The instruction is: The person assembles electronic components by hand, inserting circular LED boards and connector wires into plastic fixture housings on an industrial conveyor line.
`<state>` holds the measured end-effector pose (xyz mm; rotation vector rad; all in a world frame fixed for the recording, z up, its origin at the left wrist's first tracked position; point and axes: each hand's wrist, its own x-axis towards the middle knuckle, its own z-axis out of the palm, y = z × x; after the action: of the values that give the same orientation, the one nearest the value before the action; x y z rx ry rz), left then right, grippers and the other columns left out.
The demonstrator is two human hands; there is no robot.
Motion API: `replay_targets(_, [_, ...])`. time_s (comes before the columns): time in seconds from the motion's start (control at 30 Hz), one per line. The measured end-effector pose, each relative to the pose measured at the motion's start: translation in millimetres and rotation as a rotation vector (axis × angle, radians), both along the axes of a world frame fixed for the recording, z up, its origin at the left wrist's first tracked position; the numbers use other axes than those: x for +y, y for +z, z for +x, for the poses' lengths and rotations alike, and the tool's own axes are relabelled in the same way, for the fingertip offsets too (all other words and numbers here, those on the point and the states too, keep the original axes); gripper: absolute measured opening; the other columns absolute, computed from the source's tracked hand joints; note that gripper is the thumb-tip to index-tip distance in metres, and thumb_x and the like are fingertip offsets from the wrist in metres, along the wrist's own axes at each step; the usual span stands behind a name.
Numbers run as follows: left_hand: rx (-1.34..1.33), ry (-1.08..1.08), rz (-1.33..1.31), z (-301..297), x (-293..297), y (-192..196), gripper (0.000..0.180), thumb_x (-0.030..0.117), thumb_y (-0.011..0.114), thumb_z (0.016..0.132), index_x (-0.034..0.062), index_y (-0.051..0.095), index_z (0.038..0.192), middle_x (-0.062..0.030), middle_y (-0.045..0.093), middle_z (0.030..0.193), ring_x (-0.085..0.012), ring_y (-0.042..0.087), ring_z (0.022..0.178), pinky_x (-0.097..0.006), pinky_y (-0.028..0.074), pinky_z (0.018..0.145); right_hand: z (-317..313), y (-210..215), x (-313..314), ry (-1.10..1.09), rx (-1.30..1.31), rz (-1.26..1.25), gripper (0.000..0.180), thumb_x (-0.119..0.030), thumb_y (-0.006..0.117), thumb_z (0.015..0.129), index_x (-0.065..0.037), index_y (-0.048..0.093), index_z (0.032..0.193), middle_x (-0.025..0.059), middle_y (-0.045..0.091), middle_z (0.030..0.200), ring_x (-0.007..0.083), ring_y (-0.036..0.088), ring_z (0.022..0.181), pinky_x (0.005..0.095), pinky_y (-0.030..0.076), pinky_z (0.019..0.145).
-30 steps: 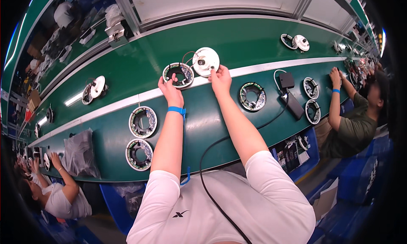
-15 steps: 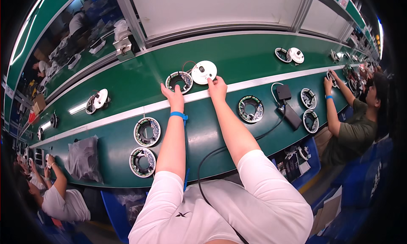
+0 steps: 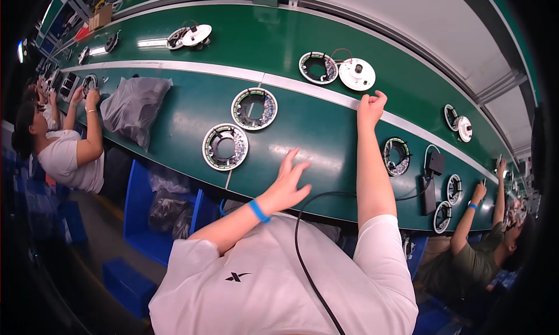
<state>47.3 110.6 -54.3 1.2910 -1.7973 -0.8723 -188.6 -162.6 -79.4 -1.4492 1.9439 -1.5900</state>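
My left hand hovers over the near edge of the green bench, fingers spread and holding nothing. My right hand is at the pale strip along the bench, its fingers curled in with nothing visible in them. Just beyond it lies a white round cover with a dark round part in its middle. A thin wire joins this cover to a ring-shaped circuit board in a white rim. Nearer me, to the left, lie two similar rings, one above the other. Another ring lies right of my right forearm.
A grey plastic bag lies at the left. To the right are a black box with a cable and two more rings. Further ring-and-cover pairs lie on the far strip. Co-workers sit on both sides. A black cable crosses my front.
My left hand has left the ring and come back toward my body. My right hand has let go of the white cover and drawn slightly nearer. The view has turned left.
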Motion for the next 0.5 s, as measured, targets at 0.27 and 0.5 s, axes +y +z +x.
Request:
replay_targets(0.27, [-0.105,0.301,-0.233,101,65,32,0.044,-0.001,0.071,0.081,0.0016,0.061,0.124,-0.0229,0.046,0.144,-0.0418,0.05,0.131,-0.049,0.042,0.112,4,-3,7,0.165,0.212,0.123,0.031,-0.014,0.064,0.09,-0.001,0.059,0.118,0.0088,0.061,0.07,0.0254,0.063,0.066,0.0404,0.052,0.068])
replay_targets(0.5, [-0.426,0.405,-0.25,132,-38,69,0.068,0.016,0.08,0.079,-0.0041,0.052,0.137,-0.0286,0.047,0.144,-0.0483,0.049,0.13,-0.051,0.044,0.108,15,-2,56,0.224,0.234,0.108,0.034,-0.011,0.066,0.089,-0.002,0.058,0.12,0.0079,0.06,0.069,0.0247,0.062,0.062,0.0409,0.051,0.064])
